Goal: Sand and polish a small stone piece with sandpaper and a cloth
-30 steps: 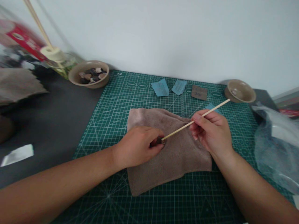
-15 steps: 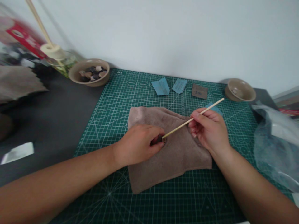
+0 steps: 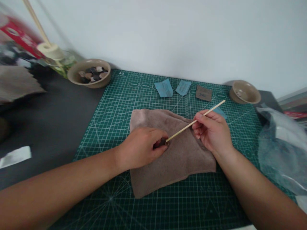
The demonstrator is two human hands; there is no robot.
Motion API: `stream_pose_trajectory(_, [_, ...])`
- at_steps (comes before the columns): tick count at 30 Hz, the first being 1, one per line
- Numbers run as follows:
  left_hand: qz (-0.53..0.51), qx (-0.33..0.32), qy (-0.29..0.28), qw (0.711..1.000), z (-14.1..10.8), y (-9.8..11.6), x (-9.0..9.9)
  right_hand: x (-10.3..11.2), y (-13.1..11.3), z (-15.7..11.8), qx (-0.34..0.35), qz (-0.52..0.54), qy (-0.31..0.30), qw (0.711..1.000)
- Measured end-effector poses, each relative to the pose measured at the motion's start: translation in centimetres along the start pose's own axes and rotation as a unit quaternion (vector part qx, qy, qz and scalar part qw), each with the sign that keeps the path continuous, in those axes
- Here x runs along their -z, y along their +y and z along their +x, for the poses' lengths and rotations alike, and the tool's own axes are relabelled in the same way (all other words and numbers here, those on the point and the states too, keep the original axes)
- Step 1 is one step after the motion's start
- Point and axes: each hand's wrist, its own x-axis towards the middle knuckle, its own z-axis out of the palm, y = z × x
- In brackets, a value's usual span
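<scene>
The person works over a brown cloth (image 3: 172, 163), spread wrinkled on a green cutting mat (image 3: 120, 102). Above the middle of the cloth, the left hand (image 3: 141, 147) pinches a small dark piece (image 3: 163, 141) between thumb and fingers; the fingers hide much of it, so its full shape cannot be told. The right hand (image 3: 214, 127), over the cloth's right side, grasps a thin wooden stick (image 3: 182, 130) near its middle. The stick slants down leftward, and its lower tip meets or nearly meets the dark piece; actual contact cannot be told.

For good control, the left hand would best grip the piece firmly, with fingertips clear of the stick's tip. The right hand would do well to guide the stick with light, short strokes, since a long thin stick may flex or skid under hard pressure. A grip nearer the tip would probably steady it, and working low over the cloth should soften any drop.

Beyond the cloth lie blue paper pieces (image 3: 164, 88) and a brown square (image 3: 203, 93). Past its far left corner stands a bowl (image 3: 96, 85) of stones (image 3: 94, 75); past its far right, a second bowl (image 3: 250, 92).
</scene>
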Motion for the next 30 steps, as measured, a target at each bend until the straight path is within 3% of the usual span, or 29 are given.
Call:
stream_pose_trajectory(22, [0.002,0.015,-0.013,1.000,-0.09,-0.01,0.03,-0.13,-0.21,0.10,0.000,-0.007,0.001,1.000])
stream_pose_trajectory(30, [-0.001,0.008,-0.007,1.000,-0.09,0.09,0.00,0.06,-0.69,-0.25,0.030,-0.020,0.000,0.999])
